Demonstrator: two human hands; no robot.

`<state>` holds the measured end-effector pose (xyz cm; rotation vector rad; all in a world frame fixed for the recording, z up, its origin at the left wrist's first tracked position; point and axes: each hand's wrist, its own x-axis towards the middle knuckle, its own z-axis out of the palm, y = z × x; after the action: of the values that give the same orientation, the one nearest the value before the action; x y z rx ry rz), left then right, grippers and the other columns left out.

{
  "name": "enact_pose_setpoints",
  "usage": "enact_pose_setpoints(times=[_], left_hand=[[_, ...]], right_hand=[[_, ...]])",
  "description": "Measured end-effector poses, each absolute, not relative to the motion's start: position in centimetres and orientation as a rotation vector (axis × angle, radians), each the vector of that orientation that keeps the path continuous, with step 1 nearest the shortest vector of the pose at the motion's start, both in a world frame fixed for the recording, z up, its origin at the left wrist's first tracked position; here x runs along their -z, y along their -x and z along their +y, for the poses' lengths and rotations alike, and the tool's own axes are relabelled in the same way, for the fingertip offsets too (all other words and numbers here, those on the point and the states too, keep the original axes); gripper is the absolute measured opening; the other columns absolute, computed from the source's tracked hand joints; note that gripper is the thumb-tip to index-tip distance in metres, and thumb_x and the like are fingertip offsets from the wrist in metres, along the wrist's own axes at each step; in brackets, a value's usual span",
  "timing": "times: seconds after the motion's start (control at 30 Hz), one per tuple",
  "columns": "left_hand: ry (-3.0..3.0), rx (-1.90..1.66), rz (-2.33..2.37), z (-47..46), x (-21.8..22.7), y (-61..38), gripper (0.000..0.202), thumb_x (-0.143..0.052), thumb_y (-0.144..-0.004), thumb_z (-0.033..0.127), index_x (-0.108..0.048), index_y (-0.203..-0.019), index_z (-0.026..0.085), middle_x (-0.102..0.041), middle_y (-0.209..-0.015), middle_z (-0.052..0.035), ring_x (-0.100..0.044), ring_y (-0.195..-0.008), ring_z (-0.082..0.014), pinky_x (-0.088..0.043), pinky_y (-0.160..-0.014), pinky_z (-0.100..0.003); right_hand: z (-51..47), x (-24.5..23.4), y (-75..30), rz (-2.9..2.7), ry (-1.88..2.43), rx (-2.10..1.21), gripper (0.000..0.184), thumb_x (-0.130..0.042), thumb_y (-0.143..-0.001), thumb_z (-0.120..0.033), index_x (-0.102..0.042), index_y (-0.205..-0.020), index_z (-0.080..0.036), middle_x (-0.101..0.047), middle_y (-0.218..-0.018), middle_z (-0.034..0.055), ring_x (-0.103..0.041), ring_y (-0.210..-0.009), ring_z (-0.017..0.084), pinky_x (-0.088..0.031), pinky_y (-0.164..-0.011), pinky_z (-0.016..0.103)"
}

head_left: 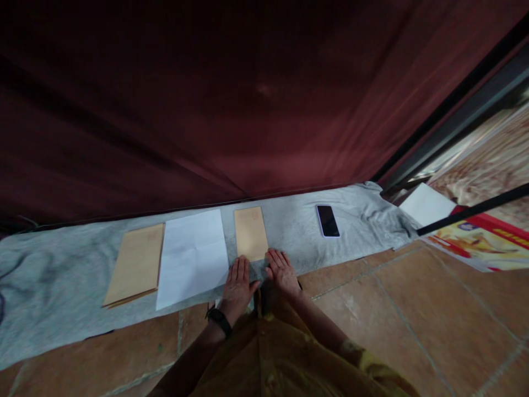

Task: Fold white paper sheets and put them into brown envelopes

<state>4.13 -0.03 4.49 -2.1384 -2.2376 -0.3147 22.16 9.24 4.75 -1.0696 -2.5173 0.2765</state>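
Note:
A small brown envelope (251, 234) with faint red print lies flat on the grey cloth (291, 231). My left hand (237, 284) rests at its lower left corner, fingers stretched out and the thumb apart. At the lower right corner lies my right hand (283, 272), its fingers also extended and flat. Neither hand grips anything. Left of the envelope is a creased sheet of white paper (193, 259). Beyond that sheet, several larger brown envelopes (136, 262) are stacked. A phone (328, 221) with a dark screen and pale case lies to the right.
A dark red curtain (264, 127) hangs behind the cloth-covered strip. Dark metal bars (450, 94) slant down at the right, near a colourful printed box (483, 240) and a white sheet (427, 205). Brown floor tiles (384, 314) run along the near side.

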Motion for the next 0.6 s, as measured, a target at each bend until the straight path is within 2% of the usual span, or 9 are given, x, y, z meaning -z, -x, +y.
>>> enact_pose_setpoints(times=[0.3,0.43,0.6], left_hand=[[2.178,0.339,-2.253,0.1,-4.8,-3.9,0.063,-0.045,-0.091,0.030,-0.041,-0.147,0.001,-0.040,-0.156,-0.0244,-0.031,-0.148,-0.0368,-0.036,-0.116,-0.053],[2.187,0.517,-2.342,0.5,-4.4,-3.7,0.061,-0.047,-0.088,0.025,-0.042,-0.146,0.006,-0.040,-0.156,-0.0220,-0.032,-0.148,-0.0355,-0.039,-0.115,-0.054],[2.029,0.884,-2.561,2.3,-4.6,-3.0,0.053,-0.045,-0.088,0.020,-0.048,-0.140,0.013,-0.046,-0.151,-0.0187,-0.045,-0.140,-0.0313,-0.044,-0.112,-0.052]], right_hand=[[7.4,-5.2,-19.1,-2.553,0.901,-0.389,0.047,-0.046,-0.102,-0.031,-0.049,-0.146,-0.013,-0.050,-0.151,0.0107,-0.041,-0.143,0.021,-0.032,-0.121,0.042],[7.2,-5.0,-19.1,-2.528,0.955,-0.392,0.047,-0.047,-0.102,-0.031,-0.048,-0.147,-0.017,-0.051,-0.151,0.0090,-0.043,-0.142,0.021,-0.032,-0.121,0.042],[7.1,-5.1,-19.1,-2.492,1.061,-0.356,0.047,-0.048,-0.102,-0.034,-0.049,-0.147,-0.020,-0.049,-0.153,0.0089,-0.042,-0.142,0.024,-0.029,-0.121,0.048]])
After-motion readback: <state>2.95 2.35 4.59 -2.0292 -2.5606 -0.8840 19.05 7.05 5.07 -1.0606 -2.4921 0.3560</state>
